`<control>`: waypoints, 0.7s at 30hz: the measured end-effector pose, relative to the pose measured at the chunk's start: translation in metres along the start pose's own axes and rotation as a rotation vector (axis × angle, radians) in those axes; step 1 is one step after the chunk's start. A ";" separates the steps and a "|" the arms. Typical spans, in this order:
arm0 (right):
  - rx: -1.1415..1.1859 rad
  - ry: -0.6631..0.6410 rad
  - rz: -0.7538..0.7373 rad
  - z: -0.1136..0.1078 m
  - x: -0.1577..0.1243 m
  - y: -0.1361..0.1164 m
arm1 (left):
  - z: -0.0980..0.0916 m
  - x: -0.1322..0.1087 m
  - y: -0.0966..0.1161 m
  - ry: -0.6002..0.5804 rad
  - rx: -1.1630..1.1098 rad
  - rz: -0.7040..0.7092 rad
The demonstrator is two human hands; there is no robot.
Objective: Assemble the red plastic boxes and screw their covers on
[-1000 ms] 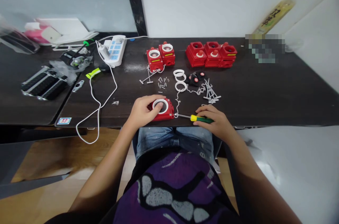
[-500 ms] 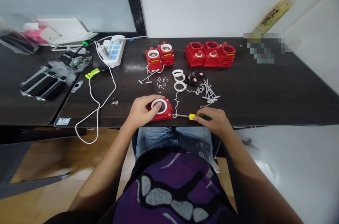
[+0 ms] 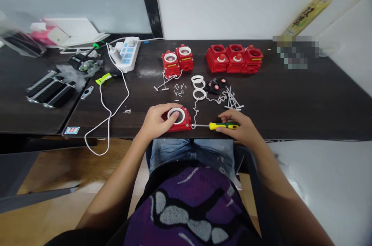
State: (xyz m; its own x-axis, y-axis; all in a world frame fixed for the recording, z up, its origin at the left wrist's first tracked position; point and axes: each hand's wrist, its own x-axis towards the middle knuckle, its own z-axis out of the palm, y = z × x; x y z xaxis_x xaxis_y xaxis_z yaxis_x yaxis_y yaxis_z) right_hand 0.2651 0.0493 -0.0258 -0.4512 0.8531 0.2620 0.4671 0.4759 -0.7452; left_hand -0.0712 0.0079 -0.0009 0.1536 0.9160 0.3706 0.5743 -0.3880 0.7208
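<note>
Hands both on desk (image 3: 305, 98), front edge. Left hand (image 3: 155, 122) spread, pressing down on red switch housing (image 3: 186, 123), fingertips reaching its white ring (image 3: 183, 116). Right hand (image 3: 241, 128) closed on yellow-green screwdriver (image 3: 223, 125), shaft level, tip at housing's right side. From here, housing sits near desk edge; loose white rings (image 3: 199, 89) and screws (image 3: 178, 90) lie beyond.

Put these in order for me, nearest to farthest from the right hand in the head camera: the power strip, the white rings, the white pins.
1. White pins: just ahead of the right hand.
2. White rings: ahead, toward the left.
3. Power strip: far left, near the wall.
</note>
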 end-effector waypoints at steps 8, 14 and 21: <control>-0.134 -0.032 -0.151 0.006 -0.004 0.007 | 0.000 0.000 -0.001 0.017 0.005 -0.006; -0.182 -0.048 -0.142 0.009 -0.004 0.002 | 0.001 0.000 -0.002 0.027 0.008 -0.005; -0.241 -0.056 -0.180 0.008 -0.002 -0.005 | 0.000 -0.001 -0.002 0.026 0.004 -0.005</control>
State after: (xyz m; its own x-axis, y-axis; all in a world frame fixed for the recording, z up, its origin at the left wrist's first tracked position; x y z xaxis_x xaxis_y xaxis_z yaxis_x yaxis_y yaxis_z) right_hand 0.2573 0.0429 -0.0277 -0.5810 0.7408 0.3372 0.5400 0.6607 -0.5214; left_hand -0.0724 0.0084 -0.0030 0.1300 0.9149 0.3822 0.5779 -0.3831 0.7206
